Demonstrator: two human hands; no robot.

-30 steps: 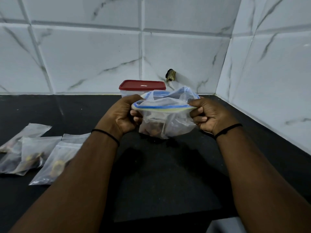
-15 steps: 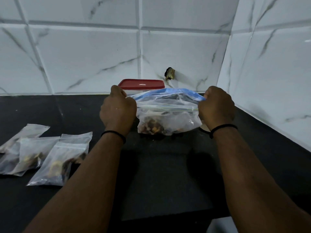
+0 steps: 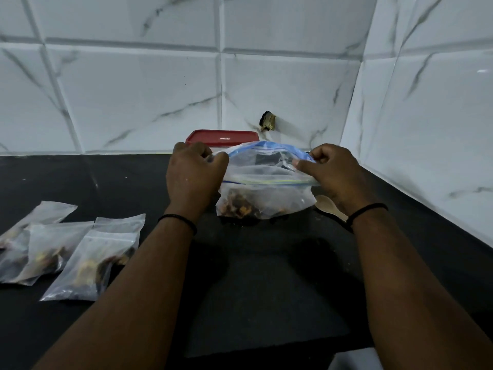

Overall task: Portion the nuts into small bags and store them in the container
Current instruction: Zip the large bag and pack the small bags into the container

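Each hand, left hand point(image 3: 196, 177) and right hand point(image 3: 333, 174), pinches the big zip bag point(image 3: 266, 190), hiding the red-lidded container point(image 3: 222, 136); small bags point(image 3: 90, 263) lie left, spoon point(image 3: 329, 206) right.

left hand point(image 3: 196, 180), right hand point(image 3: 333, 174), fingers pinching

Marble-tiled walls point(image 3: 133, 89), black countertop point(image 3: 266, 289)

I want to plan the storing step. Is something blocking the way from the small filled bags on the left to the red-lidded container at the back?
On the counter nothing lies between the small bags and the container. But its red lid is on, and the left hand is just before it.
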